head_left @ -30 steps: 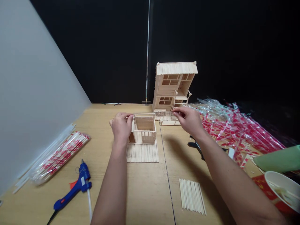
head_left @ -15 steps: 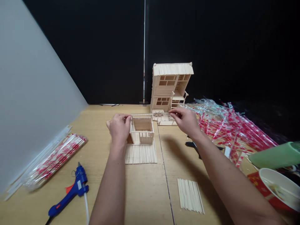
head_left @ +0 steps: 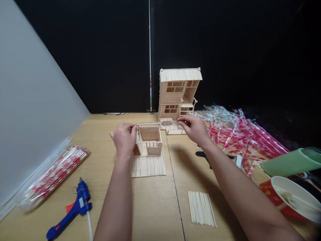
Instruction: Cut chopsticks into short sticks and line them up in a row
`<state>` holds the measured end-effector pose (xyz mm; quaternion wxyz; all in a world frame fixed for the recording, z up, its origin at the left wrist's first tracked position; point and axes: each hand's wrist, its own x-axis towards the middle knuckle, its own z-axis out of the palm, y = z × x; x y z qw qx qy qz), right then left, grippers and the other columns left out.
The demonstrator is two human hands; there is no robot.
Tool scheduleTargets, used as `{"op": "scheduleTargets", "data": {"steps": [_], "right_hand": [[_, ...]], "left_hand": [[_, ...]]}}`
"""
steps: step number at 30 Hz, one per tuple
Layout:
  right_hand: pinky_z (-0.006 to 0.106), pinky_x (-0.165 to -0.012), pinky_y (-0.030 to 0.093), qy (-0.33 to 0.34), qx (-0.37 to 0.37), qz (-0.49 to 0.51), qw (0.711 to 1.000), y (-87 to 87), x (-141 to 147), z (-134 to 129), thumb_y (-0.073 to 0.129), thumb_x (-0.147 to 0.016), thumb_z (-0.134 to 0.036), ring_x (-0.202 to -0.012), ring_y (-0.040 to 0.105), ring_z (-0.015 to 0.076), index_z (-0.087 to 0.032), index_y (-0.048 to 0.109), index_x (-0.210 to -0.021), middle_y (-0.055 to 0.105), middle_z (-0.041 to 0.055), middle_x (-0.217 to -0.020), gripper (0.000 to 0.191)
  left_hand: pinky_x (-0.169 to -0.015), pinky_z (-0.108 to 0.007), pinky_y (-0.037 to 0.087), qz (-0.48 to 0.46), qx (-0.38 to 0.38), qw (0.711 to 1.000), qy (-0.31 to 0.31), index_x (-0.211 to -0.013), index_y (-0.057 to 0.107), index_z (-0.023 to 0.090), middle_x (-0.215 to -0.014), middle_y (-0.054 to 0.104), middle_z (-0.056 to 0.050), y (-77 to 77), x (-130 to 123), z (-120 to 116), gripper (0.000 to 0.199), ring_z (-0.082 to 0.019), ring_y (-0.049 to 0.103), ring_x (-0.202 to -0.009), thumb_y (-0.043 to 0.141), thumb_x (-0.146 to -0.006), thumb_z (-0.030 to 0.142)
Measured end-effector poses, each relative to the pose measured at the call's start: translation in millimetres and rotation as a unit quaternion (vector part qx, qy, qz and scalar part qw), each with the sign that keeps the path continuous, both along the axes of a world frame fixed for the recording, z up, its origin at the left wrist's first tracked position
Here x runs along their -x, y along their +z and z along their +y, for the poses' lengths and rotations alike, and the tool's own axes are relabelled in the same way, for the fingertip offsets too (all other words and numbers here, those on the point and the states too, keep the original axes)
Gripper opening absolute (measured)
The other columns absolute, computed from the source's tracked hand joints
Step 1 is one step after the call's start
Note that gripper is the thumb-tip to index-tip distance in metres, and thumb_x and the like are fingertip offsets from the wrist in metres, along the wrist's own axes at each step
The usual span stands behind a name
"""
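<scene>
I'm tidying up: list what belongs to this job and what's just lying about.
Job:
- held thin stick
- roofless stick model
- likely glue gun, loose sticks, bagged sticks, roofed model

Just lying about, seemingly:
- plastic wrappers
- green cylinder
- red cup

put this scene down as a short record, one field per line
left hand: pinching one end of a thin stick at the back left corner of the small house
right hand: pinching the stick's other end
stick: along the back top edge, reaching past the house's right side; contact unclear
behind right: tall house
left: glue gun, packet of sticks
right: plastic wrappers, green tube, paper cup
near: row of sticks
</scene>
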<state>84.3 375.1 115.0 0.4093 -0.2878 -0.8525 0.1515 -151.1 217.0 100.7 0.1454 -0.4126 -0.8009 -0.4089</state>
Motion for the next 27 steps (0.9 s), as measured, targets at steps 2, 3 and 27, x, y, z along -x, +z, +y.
{"op": "scheduleTargets", "data": {"steps": [2,3,27], "right_hand": [[0.035,-0.07,0.052,-0.002,0.0,0.0,1.0,0.0,0.0,-0.3,0.062,-0.086,-0.021,-0.072,0.066,0.0221,-0.02,0.079,-0.089,0.077,0.0067,-0.085,0.017],[0.035,-0.07,0.051,-0.004,-0.001,0.0,1.0,-0.1,0.0,-0.4,0.062,-0.086,-0.021,-0.072,0.066,0.0221,-0.02,0.079,-0.089,0.077,0.0067,-0.085,0.017],[0.032,-0.068,0.05,0.001,-0.004,0.008,1.0,-2.4,0.2,1.8,0.065,-0.085,-0.017,-0.069,0.065,0.0201,-0.018,0.079,-0.09,0.076,0.0061,-0.081,0.015]], "left_hand": [[-0.085,-0.044,0.037,-0.001,0.0,1.0,-0.003,-0.082,0.076,0.022,-0.095,0.075,-0.008,0.6,-0.4,-0.2,0.019,-0.029,0.067,-0.088,0.062,-0.088,0.034],[-0.085,-0.043,0.037,-0.002,0.001,1.0,-0.004,-0.083,0.076,0.022,-0.095,0.075,-0.008,0.8,-0.5,-0.2,0.019,-0.029,0.067,-0.088,0.062,-0.088,0.034],[-0.087,-0.042,0.037,0.003,0.027,1.0,0.015,-0.085,0.077,0.024,-0.096,0.076,-0.004,3.2,-1.7,0.3,0.02,-0.025,0.067,-0.088,0.061,-0.088,0.035]]}}
